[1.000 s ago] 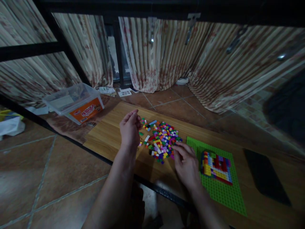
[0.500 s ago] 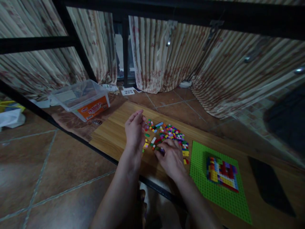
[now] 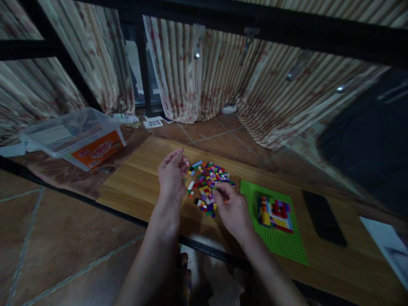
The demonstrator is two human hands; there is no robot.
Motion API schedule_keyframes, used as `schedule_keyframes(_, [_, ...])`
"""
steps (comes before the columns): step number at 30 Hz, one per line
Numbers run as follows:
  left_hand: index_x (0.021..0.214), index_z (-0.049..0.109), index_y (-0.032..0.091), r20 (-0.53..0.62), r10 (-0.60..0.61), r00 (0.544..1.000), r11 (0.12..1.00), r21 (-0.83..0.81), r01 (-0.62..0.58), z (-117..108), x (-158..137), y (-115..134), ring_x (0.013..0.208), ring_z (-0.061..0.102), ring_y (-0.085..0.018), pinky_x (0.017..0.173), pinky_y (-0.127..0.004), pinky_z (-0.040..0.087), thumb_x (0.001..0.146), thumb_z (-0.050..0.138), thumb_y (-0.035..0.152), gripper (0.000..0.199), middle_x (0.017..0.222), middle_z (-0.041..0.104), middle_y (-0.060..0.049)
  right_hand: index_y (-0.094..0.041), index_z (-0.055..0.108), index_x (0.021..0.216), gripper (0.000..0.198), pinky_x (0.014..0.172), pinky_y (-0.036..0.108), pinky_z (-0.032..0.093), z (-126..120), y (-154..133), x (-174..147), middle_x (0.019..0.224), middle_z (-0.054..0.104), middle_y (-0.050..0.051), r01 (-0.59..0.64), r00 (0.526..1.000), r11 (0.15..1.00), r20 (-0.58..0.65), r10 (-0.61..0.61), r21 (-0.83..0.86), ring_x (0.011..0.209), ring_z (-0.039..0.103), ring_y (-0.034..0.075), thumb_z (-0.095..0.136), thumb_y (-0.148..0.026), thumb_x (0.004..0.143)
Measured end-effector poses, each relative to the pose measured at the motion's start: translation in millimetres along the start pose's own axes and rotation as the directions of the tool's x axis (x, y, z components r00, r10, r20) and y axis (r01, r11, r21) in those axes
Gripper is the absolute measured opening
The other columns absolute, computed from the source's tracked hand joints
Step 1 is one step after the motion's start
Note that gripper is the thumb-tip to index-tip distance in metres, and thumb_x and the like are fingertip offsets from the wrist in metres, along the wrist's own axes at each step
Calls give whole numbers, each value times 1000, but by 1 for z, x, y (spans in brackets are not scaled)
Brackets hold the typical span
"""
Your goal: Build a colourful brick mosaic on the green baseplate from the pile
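Observation:
My left hand (image 3: 172, 176) is raised at the left side of a pile of small coloured toy bricks (image 3: 212, 172). Its fingers are curled in with the thumb over them; whatever they may hold is hidden. My right hand (image 3: 232, 208) reaches over the pile's right side, thumb and fingertips pinched together among the bricks. Its fingers hide what lies between them. To the right, a green studded baseplate (image 3: 287, 248) carries a low build of red, yellow, white and blue bricks (image 3: 276, 214).
A wooden table (image 3: 134, 187) bears all this. Beyond the baseplate lie a dark flat object (image 3: 323, 219) and a white sheet (image 3: 382, 238). A clear plastic box with an orange label (image 3: 97, 148) stands at left. Someone in dark clothing (image 3: 369, 136) is at right.
My view has swung right, bringing the white sheet into sight. My right hand has shifted from the near-left part of the pile to its right side. The left hand keeps its curled shape.

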State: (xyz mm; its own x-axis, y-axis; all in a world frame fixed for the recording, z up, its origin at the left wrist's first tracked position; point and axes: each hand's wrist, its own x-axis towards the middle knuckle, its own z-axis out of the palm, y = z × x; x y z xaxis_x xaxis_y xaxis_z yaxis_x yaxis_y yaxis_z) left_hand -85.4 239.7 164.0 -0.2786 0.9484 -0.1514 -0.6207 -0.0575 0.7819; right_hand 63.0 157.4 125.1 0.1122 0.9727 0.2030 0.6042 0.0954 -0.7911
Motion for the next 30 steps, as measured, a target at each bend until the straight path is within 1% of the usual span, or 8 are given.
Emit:
schedule_keyframes(3, [81, 66, 13, 57, -56, 997, 997, 62, 53, 11, -5, -11, 45, 44, -4, 44, -16, 34, 64, 73, 26, 23, 59, 56, 4, -22, 67, 95, 18, 75, 30, 51, -30, 17, -7, 90, 72, 3, -71, 991, 976, -101, 93, 204, 82, 66, 18, 61, -34, 82])
schedule_keyframes(8, [82, 68, 15, 243, -161, 957, 947, 313, 80, 33, -35, -45, 49, 48, -6, 45, -17, 35, 69, 70, 25, 17, 63, 60, 2, -21, 72, 90, 21, 73, 33, 52, -70, 44, -14, 82, 72, 2, -151, 935, 927, -256, 247, 343, 75, 66, 18, 69, -32, 73])
schedule_keyframes(12, [89, 71, 17, 523, -307, 795, 856, 517, -9, 44, -68, -78, 59, 55, -10, 53, -19, 43, 73, 70, 27, 18, 69, 64, 0, -24, 73, 98, 23, 82, 38, 52, -89, 55, -17, 93, 73, 3, -117, 951, 935, -234, 202, 336, 86, 67, 19, 66, -33, 78])
schedule_keyframes(14, [91, 71, 17, 586, -361, 725, 849, 529, -5, 48, -79, -90, 60, 56, -10, 55, -21, 44, 76, 69, 31, 21, 69, 63, 0, -25, 72, 102, 24, 84, 39, 52, -94, 58, -18, 98, 73, 3, -111, 961, 937, -205, 186, 330, 90, 67, 19, 63, -33, 81])
schedule_keyframes(16, [93, 70, 17, 616, -377, 692, 852, 523, -1, 52, -84, -98, 63, 57, -11, 59, -22, 47, 76, 69, 32, 22, 74, 65, -1, -26, 70, 107, 26, 85, 39, 53, -98, 61, -20, 101, 73, 4, -114, 967, 936, -181, 182, 332, 92, 67, 19, 60, -33, 84])
schedule_keyframes(20, [87, 69, 17, 655, -302, 692, 853, 510, -110, 60, -88, -105, 66, 58, -11, 65, -23, 47, 78, 66, 26, 13, 75, 65, 0, -24, 67, 110, 29, 84, 36, 54, -101, 64, -22, 99, 73, 4, -124, 961, 912, -182, 209, 391, 90, 68, 18, 62, -32, 82])
schedule_keyframes(25, [84, 66, 18, 710, -206, 674, 775, 538, -331, 61, -91, -111, 72, 61, -13, 68, -23, 46, 83, 60, 23, 7, 77, 65, -1, -20, 69, 96, 20, 74, 32, 56, -102, 66, -21, 90, 74, 4, -139, 943, 885, -212, 255, 444, 75, 69, 16, 63, -33, 81])
schedule_keyframes(30, [85, 66, 19, 702, -148, 696, 707, 567, -422, 57, -91, -118, 65, 58, -12, 60, -21, 44, 83, 58, 24, 9, 73, 64, 0, -21, 71, 92, 17, 75, 33, 55, -99, 66, -21, 86, 74, 3, -124, 943, 939, -257, 212, 320, 77, 69, 17, 62, -32, 82])
